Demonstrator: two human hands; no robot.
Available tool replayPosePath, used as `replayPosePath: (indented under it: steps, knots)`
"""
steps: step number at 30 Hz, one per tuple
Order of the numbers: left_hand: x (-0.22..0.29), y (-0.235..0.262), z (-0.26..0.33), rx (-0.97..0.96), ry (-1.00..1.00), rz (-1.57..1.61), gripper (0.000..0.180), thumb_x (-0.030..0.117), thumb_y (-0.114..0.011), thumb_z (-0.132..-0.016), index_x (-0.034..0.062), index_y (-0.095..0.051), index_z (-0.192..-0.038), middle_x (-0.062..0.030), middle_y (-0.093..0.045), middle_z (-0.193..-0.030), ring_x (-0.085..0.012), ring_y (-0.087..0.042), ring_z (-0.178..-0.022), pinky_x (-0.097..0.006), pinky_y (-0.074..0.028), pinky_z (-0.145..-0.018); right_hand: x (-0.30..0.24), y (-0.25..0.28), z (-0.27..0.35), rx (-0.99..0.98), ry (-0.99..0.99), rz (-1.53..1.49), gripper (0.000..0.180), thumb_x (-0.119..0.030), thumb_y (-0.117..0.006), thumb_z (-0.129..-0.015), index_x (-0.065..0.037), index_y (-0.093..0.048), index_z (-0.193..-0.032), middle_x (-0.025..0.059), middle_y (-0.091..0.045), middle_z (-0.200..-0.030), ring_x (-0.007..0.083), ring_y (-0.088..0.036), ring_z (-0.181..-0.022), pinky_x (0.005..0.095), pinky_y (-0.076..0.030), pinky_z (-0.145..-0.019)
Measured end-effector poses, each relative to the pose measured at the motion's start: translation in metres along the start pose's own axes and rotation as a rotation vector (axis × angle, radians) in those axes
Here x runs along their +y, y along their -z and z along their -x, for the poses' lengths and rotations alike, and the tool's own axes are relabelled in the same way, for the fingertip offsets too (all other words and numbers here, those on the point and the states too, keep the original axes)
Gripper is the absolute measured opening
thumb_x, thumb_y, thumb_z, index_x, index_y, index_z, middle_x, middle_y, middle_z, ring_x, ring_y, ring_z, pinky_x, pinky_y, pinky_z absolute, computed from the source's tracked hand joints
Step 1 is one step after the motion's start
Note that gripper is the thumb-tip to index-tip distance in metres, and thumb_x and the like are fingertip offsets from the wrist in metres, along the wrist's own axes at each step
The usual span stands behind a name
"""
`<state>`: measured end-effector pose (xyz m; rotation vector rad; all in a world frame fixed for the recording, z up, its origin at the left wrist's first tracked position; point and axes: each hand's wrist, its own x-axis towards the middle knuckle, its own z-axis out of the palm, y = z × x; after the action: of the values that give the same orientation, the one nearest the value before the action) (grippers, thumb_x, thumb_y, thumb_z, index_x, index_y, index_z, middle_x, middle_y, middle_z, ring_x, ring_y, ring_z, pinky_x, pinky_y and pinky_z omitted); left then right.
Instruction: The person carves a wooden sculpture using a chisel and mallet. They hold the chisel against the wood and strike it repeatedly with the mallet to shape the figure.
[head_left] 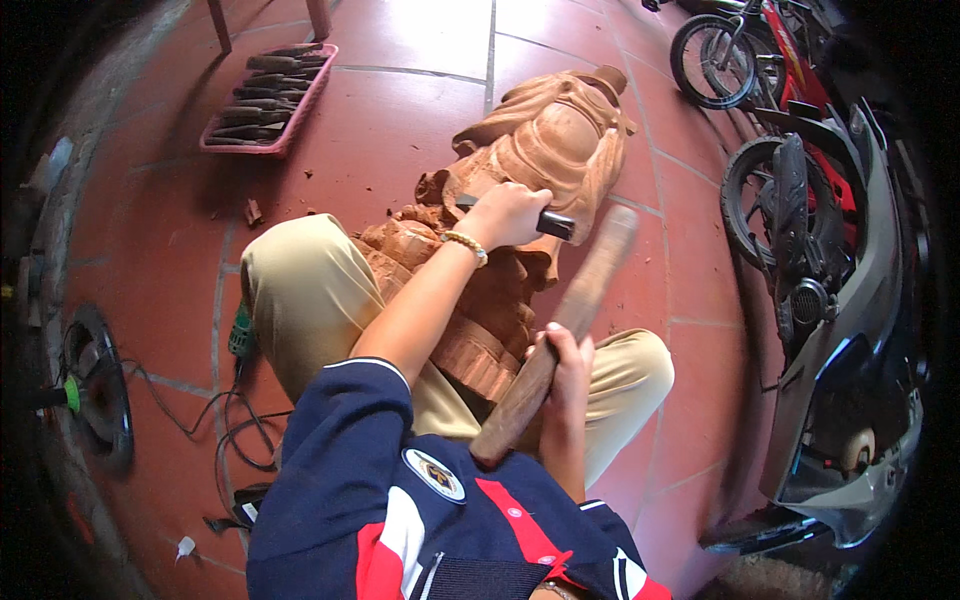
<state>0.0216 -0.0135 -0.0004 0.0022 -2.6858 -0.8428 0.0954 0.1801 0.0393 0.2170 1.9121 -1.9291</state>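
Note:
A reddish-brown carved wooden statue (pixel 575 140) of a robed figure lies on the floor between my knees, its lower part and base close to my legs. My left hand (pixel 510 213), with a beaded bracelet at the wrist, is closed around a dark-handled chisel (pixel 556 224) above the statue's middle. Most of the chisel is covered by the fingers, and where its edge meets the wood cannot be made out. My right hand (pixel 568 370) grips a long, round wooden mallet (pixel 592 280). The mallet is tilted, its thick end up beside the chisel's handle and its lower end near my shirt.
A pink basket (pixel 308 103) of dark-handled carving tools stands at the far left. Wood chips (pixel 254 212) lie on the red tiles. A green-bodied power tool (pixel 241 330) and a black cable (pixel 225 400) are by my left knee. A motorbike (pixel 850 340) and a bicycle (pixel 712 60) stand at right.

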Motion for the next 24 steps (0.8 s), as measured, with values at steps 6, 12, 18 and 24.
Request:
replayPosePath:
  steps: [6,12,18,24]
  knots:
    - [0.0,0.0,-0.004,0.005,0.052,-0.006,0.016,0.018,-0.058,-0.064,0.0072,-0.054,-0.074,-0.0157,-0.058,-0.067,-0.0315,-0.058,-0.069,-0.04,-0.045,-0.063,-0.004,-0.006,0.004,-0.212,-0.064,0.002,0.023,-0.019,-0.055,-0.073,-0.001,-0.045,-0.085,0.0079,-0.051,-0.066,0.0147,-0.051,-0.051,0.0244,-0.043,-0.047]
    - [-0.003,-0.003,0.0,-0.053,-0.028,-0.047,0.019,0.019,-0.059,-0.062,0.0077,-0.056,-0.077,-0.015,-0.058,-0.067,-0.0313,-0.058,-0.069,-0.04,-0.046,-0.063,-0.006,-0.007,0.005,-0.014,0.058,-0.359,0.029,-0.015,-0.054,-0.073,0.0,-0.04,-0.093,0.0104,-0.05,-0.066,0.0185,-0.05,-0.052,0.0267,-0.044,-0.049]
    - [-0.005,0.001,-0.003,-0.029,-0.027,-0.029,0.018,0.016,-0.062,-0.057,0.0078,-0.058,-0.073,-0.0148,-0.059,-0.07,-0.0311,-0.058,-0.069,-0.04,-0.045,-0.065,0.003,0.011,-0.001,-0.293,-0.052,0.011,0.039,-0.017,-0.06,-0.069,0.002,-0.043,-0.099,0.0085,-0.054,-0.076,0.016,-0.054,-0.058,0.0268,-0.046,-0.053]
    - [-0.004,0.001,-0.002,-0.076,-0.006,-0.032,0.017,0.018,-0.062,-0.057,0.0087,-0.059,-0.071,-0.0134,-0.059,-0.068,-0.03,-0.058,-0.069,-0.039,-0.046,-0.065,-0.01,0.008,0.004,-0.129,-0.048,-0.21,0.026,-0.013,-0.055,-0.072,0.002,-0.043,-0.089,0.0097,-0.053,-0.071,0.0174,-0.054,-0.054,0.0275,-0.046,-0.051]
